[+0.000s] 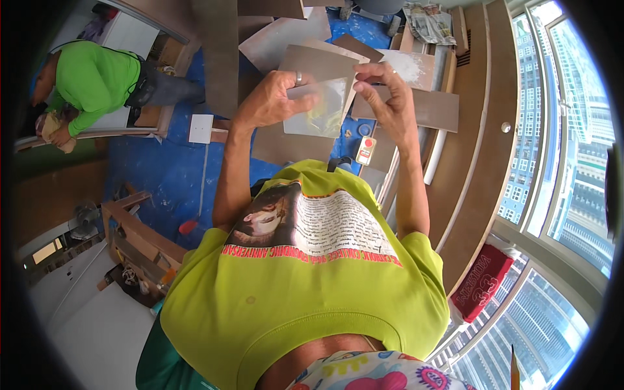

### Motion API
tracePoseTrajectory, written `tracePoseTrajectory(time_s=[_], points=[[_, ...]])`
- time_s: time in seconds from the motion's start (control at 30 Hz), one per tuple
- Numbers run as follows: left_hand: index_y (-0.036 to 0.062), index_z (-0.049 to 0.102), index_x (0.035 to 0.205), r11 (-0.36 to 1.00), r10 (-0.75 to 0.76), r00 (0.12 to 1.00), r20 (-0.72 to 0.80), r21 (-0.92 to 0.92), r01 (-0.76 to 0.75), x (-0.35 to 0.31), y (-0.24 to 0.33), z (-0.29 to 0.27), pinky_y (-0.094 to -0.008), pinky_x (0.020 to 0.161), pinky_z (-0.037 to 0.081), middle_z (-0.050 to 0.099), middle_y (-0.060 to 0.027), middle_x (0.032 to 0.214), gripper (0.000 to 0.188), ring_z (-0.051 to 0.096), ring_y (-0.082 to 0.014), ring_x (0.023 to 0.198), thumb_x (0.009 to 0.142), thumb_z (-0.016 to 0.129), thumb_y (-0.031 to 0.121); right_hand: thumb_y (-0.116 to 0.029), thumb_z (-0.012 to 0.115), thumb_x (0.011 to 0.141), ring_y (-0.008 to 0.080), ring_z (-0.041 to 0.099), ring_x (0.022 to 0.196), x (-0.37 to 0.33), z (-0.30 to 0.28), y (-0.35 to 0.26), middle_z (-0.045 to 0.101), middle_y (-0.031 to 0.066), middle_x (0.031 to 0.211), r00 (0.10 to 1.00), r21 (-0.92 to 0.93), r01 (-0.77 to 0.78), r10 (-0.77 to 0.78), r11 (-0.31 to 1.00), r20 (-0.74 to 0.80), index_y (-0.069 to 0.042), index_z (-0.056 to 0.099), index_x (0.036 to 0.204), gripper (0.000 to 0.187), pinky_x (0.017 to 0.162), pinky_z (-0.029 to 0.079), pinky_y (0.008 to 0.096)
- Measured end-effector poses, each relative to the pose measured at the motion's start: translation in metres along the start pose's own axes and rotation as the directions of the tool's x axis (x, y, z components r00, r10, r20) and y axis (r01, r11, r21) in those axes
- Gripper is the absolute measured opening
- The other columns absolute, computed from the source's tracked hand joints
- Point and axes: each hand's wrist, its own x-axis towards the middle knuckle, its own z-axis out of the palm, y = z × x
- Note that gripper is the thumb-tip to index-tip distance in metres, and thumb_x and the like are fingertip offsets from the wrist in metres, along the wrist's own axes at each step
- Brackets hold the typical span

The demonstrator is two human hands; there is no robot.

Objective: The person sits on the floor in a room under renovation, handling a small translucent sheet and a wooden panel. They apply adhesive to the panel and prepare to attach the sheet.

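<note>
My left hand (276, 99), a ring on one finger, pinches a clear plastic bag (296, 123) between thumb and fingers. Something yellowish shows through the bag, too blurred to name. To the right of it, my right hand (389, 97) is raised with thumb and index finger curled close together. A tiny pale thing seems to be between those fingertips, too small to make out. Behind and beneath both hands lies a brown board (328, 62) with a pale edge.
Boards and panels (286, 39) lie over a blue floor covering (162, 169). A small pale device with a red button (366, 150) lies near my body. A long wooden ledge (478, 130) runs beside the windows at right. A person in a green top (94, 78) works at far left.
</note>
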Motion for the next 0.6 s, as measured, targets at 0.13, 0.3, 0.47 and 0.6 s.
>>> tracePoseTrajectory(time_s=[0.13,0.3,0.47,0.6], points=[[0.0019,0.067,0.092,0.983,0.132,0.991,-0.027,0.132,-0.127,-0.002,-0.005,0.0,-0.0282,0.064,0.05,0.065,-0.0042,0.072,0.022,0.059,-0.0082,0.067,0.088,0.068,0.023,-0.004,0.067,0.09,0.0143,0.062,0.084,-0.002,0.021,-0.006,0.068,0.0063,0.092,0.994,0.009,-0.113,0.113,0.994,0.002,0.0,0.067,0.104,0.015,0.079,0.049,0.0283],[0.0029,0.073,0.098,0.951,0.163,0.964,-0.208,0.293,-0.098,-0.012,-0.02,0.013,-0.0409,0.067,0.054,0.068,-0.0214,0.078,0.034,0.068,-0.0324,0.068,0.078,0.07,0.03,-0.022,0.06,0.102,0.0078,0.05,0.077,-0.005,0.048,-0.001,0.059,0.0004,0.085,0.985,0.217,-0.16,0.17,0.963,-0.029,-0.001,0.062,0.1,0.021,0.071,0.043,0.0228],[0.0044,0.073,0.096,0.976,0.037,0.933,-0.358,0.213,0.043,-0.03,-0.016,0.028,-0.0397,0.07,0.052,0.068,-0.0165,0.081,0.031,0.068,-0.0278,0.076,0.079,0.071,0.03,-0.028,0.046,0.107,0.0065,0.042,0.07,-0.002,0.086,0.006,0.049,-0.0029,0.077,0.959,0.043,-0.153,0.159,0.987,-0.236,-0.005,0.054,0.094,0.028,0.063,0.037,0.0237],[0.006,0.074,0.103,0.961,0.062,0.92,-0.388,0.273,0.051,-0.038,-0.008,0.019,-0.0376,0.062,0.052,0.068,-0.0148,0.071,0.035,0.065,-0.0275,0.061,0.079,0.07,0.031,-0.03,0.041,0.108,0.01,0.04,0.066,0.011,0.099,0.007,0.047,0.0007,0.071,0.948,-0.095,-0.16,0.127,0.982,-0.29,-0.005,0.054,0.084,0.036,0.058,0.035,0.0291]])
